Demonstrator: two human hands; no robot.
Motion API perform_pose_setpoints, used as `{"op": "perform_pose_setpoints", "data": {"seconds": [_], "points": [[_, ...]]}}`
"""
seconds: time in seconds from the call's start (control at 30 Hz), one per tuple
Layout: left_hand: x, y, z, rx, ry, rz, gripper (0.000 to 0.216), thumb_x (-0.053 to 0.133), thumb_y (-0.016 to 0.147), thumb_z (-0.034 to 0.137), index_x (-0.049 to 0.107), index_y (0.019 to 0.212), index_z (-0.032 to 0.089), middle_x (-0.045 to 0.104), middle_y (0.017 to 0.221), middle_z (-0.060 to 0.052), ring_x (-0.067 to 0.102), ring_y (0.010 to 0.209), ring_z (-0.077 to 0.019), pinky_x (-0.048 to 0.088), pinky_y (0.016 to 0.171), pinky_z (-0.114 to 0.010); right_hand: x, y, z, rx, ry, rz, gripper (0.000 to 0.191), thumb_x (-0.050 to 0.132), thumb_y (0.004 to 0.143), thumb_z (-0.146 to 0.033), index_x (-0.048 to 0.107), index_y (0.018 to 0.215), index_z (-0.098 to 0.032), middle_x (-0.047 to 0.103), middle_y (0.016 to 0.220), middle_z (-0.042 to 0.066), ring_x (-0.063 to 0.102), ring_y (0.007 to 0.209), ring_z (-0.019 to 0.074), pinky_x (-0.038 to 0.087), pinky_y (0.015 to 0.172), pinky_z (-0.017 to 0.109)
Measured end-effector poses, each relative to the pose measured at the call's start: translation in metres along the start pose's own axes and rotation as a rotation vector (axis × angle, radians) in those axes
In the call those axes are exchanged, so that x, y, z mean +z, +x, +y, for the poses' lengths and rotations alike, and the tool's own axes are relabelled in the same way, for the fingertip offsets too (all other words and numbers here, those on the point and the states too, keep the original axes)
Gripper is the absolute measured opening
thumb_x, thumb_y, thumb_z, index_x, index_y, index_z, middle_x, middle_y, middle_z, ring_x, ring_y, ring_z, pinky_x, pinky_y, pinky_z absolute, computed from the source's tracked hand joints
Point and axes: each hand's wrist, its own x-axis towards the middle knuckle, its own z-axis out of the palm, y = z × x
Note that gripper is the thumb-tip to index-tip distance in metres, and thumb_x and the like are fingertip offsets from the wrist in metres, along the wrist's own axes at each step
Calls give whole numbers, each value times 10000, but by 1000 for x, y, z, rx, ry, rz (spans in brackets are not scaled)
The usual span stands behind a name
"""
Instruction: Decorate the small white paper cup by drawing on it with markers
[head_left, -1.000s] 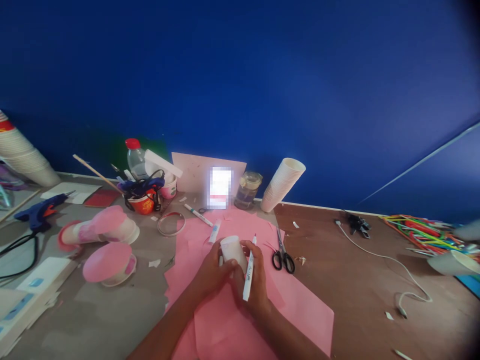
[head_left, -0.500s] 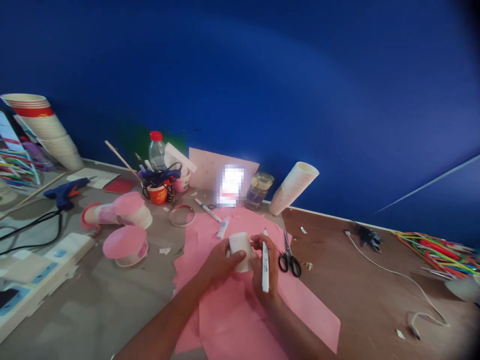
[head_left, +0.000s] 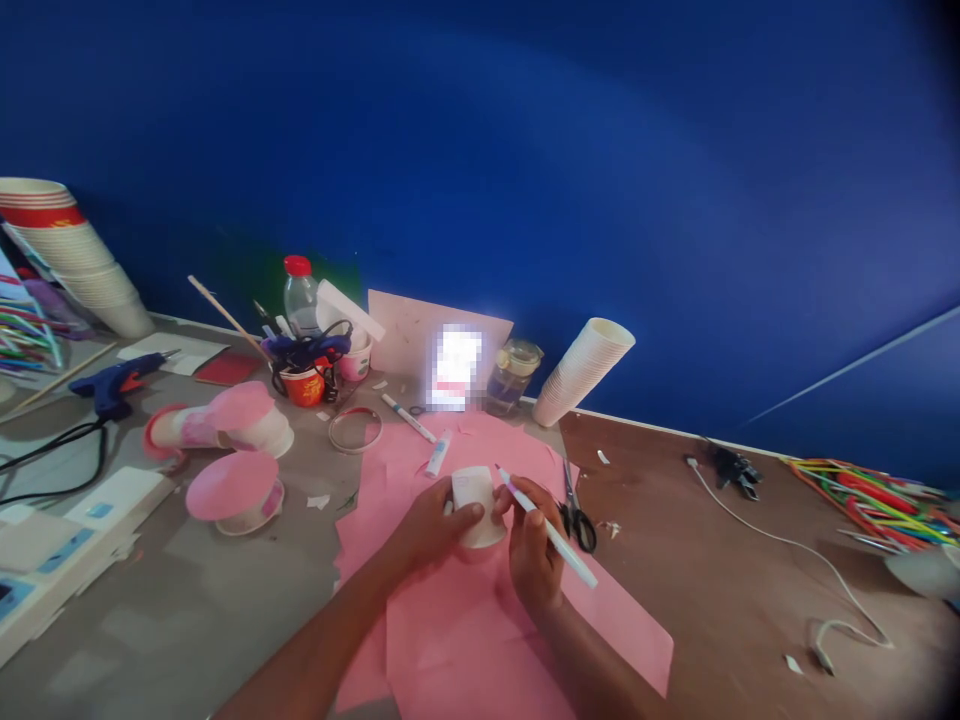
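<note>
My left hand (head_left: 431,525) is wrapped round a small white paper cup (head_left: 475,503), holding it upside down on a pink paper sheet (head_left: 480,620). My right hand (head_left: 534,550) grips a white marker pen (head_left: 546,528) in a writing hold, its tip pointing at the cup's right side. Black scissors (head_left: 576,510) lie just right of my right hand on the pink sheet. A marker cap or small tube (head_left: 438,453) lies beyond the cup.
A stack of white cups (head_left: 581,370) leans on the blue wall. Pink-covered cups (head_left: 236,490) and a blue glue gun (head_left: 112,380) lie left. A red-capped bottle (head_left: 300,295), a pot of tools (head_left: 306,372), a tape ring (head_left: 355,428), a white cable (head_left: 780,545) and coloured straws (head_left: 862,490) surround the sheet.
My right hand has turned the marker from upright to slanted, its tip now brought down toward the cup. The left hand keeps holding the cup; the view shifted slightly.
</note>
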Motion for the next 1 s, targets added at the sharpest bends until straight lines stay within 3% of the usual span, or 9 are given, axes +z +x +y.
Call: {"op": "perform_pose_setpoints", "data": {"seconds": [0.17,0.5,1.0], "points": [[0,0,0,6,3,-1,504,660,752,461,615,1103,103,687,1038,-121,617,926,-263,468,762,-331,-1,1,-6,-45,-18,-42,387,363,974,-454,638,1065,-199,599,802,47,578,722,181,510,655,348],[0,-3,4,-23,59,18,427,652,758,420,623,1062,120,692,1012,-103,623,905,-256,470,736,-322,0,0,-11,-19,-60,1,269,442,952,-391,622,1032,-207,624,776,27,576,667,161,489,611,310],[0,-2,2,-24,59,13,469,652,753,440,592,1094,123,683,1046,-109,615,940,-264,466,762,-331,1,1,-11,-52,-39,-15,273,420,960,-390,617,1030,-214,604,754,19,561,656,160,476,595,302]]}}
